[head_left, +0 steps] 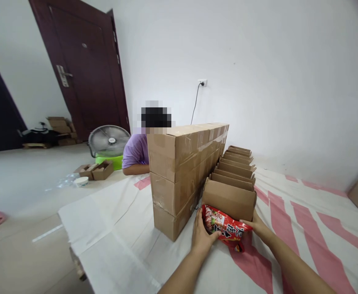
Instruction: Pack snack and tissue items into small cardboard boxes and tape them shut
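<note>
A shiny red food packet (pixel 224 225) with white lettering and a food picture lies tilted in front of the nearest open cardboard box (pixel 229 198). My left hand (pixel 202 234) is closed around the packet's left side, thumb across its lower front. At the packet's right end, my right hand (pixel 258 227) pinches the upper corner with the thumb. The other fingers of that hand are mostly hidden by the packet and box. Behind the nearest box, several more open boxes (pixel 236 166) stand in a row, flaps up. Their insides are hidden from here.
Taped cardboard boxes (pixel 186 179) form a stacked wall left of the row. Beyond it sits a person in a purple sleeve (pixel 135 152). A fan (pixel 110 141), small cartons (pixel 103 170) and a white tub (pixel 81 182) stand on the floor. Red-striped cloth (pixel 289 228) covers the surface.
</note>
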A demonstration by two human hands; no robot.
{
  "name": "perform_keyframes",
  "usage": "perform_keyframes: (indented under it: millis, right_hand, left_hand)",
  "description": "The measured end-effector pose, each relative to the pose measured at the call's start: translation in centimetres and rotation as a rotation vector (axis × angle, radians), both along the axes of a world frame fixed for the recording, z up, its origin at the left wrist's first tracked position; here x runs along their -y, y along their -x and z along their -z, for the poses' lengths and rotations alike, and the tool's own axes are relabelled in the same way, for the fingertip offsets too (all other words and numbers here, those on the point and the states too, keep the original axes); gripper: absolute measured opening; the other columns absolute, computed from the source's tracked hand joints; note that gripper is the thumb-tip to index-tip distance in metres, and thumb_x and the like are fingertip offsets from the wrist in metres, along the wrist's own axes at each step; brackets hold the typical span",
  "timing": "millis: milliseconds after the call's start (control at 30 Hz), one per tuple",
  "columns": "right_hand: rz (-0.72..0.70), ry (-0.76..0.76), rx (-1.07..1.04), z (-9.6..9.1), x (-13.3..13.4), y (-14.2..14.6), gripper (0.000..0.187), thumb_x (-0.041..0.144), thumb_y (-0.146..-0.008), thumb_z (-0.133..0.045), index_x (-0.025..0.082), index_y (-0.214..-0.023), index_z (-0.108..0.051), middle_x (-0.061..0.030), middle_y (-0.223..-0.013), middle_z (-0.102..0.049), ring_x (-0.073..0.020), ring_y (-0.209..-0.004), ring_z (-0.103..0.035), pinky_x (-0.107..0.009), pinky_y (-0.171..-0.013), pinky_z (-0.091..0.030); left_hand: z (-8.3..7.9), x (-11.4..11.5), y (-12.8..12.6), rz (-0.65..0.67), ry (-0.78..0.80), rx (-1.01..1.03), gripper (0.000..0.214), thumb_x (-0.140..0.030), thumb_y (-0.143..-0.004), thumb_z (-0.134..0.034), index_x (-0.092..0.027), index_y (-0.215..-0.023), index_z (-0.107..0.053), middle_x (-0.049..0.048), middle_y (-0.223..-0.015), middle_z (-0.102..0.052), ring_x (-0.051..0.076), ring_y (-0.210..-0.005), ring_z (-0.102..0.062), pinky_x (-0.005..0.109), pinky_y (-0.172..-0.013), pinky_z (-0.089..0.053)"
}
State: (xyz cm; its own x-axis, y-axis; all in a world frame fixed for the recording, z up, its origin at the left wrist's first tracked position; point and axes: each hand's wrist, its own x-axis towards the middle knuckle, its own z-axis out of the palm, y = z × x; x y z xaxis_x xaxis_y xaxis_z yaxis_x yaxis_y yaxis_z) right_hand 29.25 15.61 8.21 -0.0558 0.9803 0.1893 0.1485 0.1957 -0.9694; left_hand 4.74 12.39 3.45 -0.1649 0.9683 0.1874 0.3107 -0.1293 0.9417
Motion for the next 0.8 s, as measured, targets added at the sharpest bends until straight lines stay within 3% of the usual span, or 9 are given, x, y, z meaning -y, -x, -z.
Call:
perform_keyframes:
  millis: [133,233,433,633,800]
  right_hand:
    - [-0.055,-0.011,0.017,-1.1,0.1,0.6,0.080,0.051,-0.061,-0.082,0.021,-0.130,-0.055,-0.0142,-0.128,-0.067,-0.0353,-0.125,-0.058,-0.054,-0.111,-0.042]
    - [-0.057,-0.007,0.031,-1.0,0.5,1.0,0.080,0.052,-0.060,-0.082,0.020,-0.128,-0.056,-0.0158,-0.128,-0.067,-0.0362,-0.121,-0.060,-0.055,-0.108,-0.044]
    - [-0.008,-0.015,0.045,0.1,1.0,1.2,0.102,0.042,-0.040,-0.090,0.019,-0.131,-0.050,-0.0205,-0.128,-0.065,-0.0413,-0.116,-0.062,-0.056,-0.102,-0.049]
    - [0.053,-0.007,0.064,0.7,2.1,1.8,0.072,0.034,-0.058,-0.072,0.021,-0.126,-0.054,-0.0156,-0.123,-0.068,-0.0358,-0.111,-0.065,-0.049,-0.096,-0.053]
    - [0.180,0.018,0.146,2.1,3.8,1.2,0.051,0.042,-0.069,-0.063,0.022,-0.115,-0.058,-0.0130,-0.120,-0.069,-0.0319,-0.107,-0.066,-0.045,-0.086,-0.057]
  left_hand:
    - [-0.1,0.0,0.0,0.006,-0.024,0.001,0.108,-0.019,-0.056,-0.079,-0.011,-0.150,-0.027,0.0207,-0.161,-0.029,0.032,-0.150,-0.027,0.043,-0.125,-0.020]
    - [0.2,-0.2,-0.1,-0.009,-0.055,0.007,0.106,-0.019,-0.055,-0.079,-0.009,-0.148,-0.029,0.0225,-0.159,-0.030,0.033,-0.149,-0.028,0.045,-0.124,-0.021]
    - [0.9,-0.4,-0.1,-0.033,-0.058,-0.004,0.103,-0.020,-0.056,-0.080,-0.010,-0.147,-0.032,0.0230,-0.159,-0.029,0.035,-0.150,-0.026,0.047,-0.124,-0.020]
    - [0.5,-0.2,0.1,-0.005,-0.056,-0.041,0.097,-0.023,-0.061,-0.078,-0.011,-0.146,-0.034,0.0218,-0.161,-0.027,0.034,-0.151,-0.023,0.046,-0.124,-0.022]
    - [0.1,-0.1,0.1,-0.021,-0.050,-0.074,0.081,-0.024,-0.061,-0.079,-0.013,-0.134,-0.047,0.0216,-0.158,-0.031,0.035,-0.148,-0.030,0.046,-0.121,-0.028]
